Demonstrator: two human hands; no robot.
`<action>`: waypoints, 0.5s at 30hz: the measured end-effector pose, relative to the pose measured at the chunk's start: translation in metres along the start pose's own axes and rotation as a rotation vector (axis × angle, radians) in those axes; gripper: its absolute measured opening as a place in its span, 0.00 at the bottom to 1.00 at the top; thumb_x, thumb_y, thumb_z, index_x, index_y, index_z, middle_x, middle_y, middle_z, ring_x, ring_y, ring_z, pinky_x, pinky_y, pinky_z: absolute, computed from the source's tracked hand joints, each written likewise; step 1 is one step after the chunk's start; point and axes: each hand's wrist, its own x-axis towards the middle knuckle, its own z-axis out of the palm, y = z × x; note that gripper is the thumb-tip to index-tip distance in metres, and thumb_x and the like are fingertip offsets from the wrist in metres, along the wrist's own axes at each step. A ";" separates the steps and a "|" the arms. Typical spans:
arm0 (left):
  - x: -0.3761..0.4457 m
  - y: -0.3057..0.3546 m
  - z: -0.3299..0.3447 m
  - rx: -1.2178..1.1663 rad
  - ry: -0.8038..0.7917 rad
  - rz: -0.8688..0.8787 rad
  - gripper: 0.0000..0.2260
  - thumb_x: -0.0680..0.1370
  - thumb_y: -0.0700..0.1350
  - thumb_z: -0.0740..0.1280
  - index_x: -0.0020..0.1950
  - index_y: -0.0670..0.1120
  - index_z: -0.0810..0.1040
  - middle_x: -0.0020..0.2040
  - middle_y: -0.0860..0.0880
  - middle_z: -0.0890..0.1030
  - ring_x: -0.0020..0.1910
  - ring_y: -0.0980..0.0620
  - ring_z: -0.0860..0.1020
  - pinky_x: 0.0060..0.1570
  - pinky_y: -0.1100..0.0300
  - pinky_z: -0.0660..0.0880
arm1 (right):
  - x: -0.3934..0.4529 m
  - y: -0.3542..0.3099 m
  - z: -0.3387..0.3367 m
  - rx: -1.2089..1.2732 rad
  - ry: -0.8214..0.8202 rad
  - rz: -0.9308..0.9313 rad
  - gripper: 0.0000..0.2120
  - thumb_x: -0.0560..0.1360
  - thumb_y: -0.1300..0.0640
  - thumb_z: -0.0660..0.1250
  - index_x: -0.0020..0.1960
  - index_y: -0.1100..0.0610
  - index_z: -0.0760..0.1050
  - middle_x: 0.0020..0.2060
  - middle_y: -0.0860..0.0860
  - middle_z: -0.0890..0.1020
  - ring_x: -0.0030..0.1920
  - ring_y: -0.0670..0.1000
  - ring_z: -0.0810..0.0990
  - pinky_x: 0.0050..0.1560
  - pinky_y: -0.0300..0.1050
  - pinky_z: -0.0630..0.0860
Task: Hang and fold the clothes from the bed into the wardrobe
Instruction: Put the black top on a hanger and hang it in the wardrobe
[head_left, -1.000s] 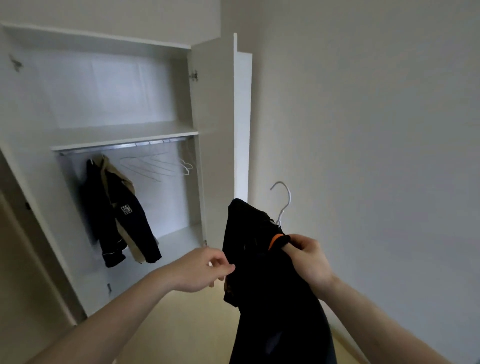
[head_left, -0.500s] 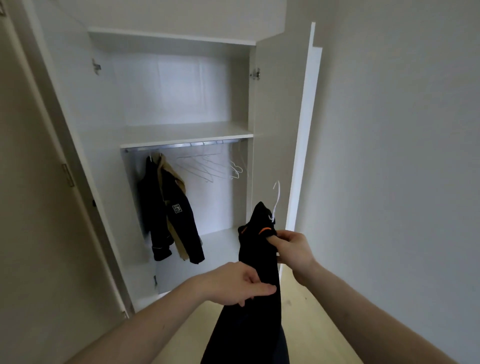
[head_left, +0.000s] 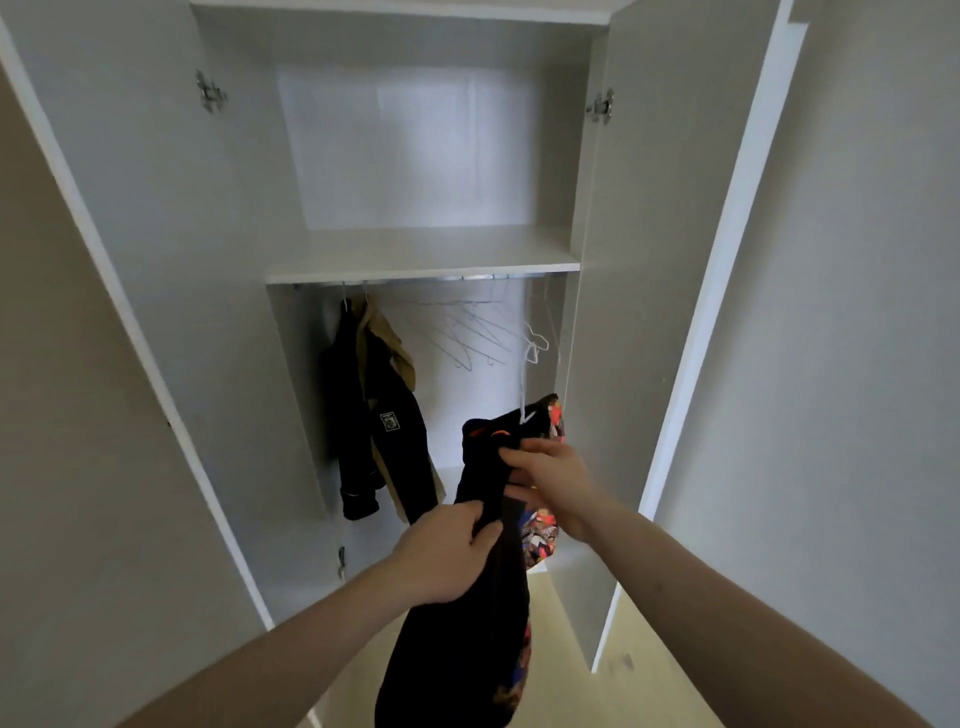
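Both hands (head_left: 447, 551) (head_left: 553, 480) pinch garment (head_left: 467, 623), fingers clamped. Risk: hook (head_left: 524, 384) below rail (head_left: 415, 280) misses, garment slips off.

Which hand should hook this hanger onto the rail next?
Right hand: it grips the black garment just under the white hanger. Left hand pinches fabric lower down, only steadying.

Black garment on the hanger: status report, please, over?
Both hands, left hand and right hand, grip black garment on white hanger. Not yet on rail. Path open.
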 end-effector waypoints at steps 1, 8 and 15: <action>0.014 -0.002 0.001 0.000 0.066 -0.012 0.15 0.83 0.57 0.57 0.48 0.48 0.75 0.40 0.48 0.80 0.39 0.48 0.80 0.42 0.47 0.78 | 0.017 -0.006 -0.004 -0.017 -0.023 0.008 0.09 0.79 0.62 0.71 0.60 0.60 0.80 0.49 0.56 0.88 0.49 0.53 0.88 0.45 0.45 0.85; 0.091 -0.017 -0.018 -0.292 0.348 -0.158 0.18 0.86 0.51 0.59 0.45 0.39 0.75 0.39 0.41 0.80 0.37 0.43 0.79 0.40 0.47 0.74 | 0.116 -0.030 -0.019 -0.203 -0.118 0.021 0.12 0.80 0.59 0.71 0.63 0.58 0.80 0.55 0.57 0.84 0.50 0.52 0.84 0.49 0.48 0.85; 0.149 -0.044 -0.028 -0.473 0.316 -0.213 0.17 0.86 0.50 0.59 0.40 0.42 0.71 0.32 0.47 0.72 0.30 0.49 0.71 0.32 0.57 0.65 | 0.196 -0.035 -0.046 -0.344 -0.106 0.034 0.08 0.79 0.61 0.71 0.58 0.58 0.82 0.55 0.62 0.85 0.49 0.54 0.85 0.42 0.47 0.85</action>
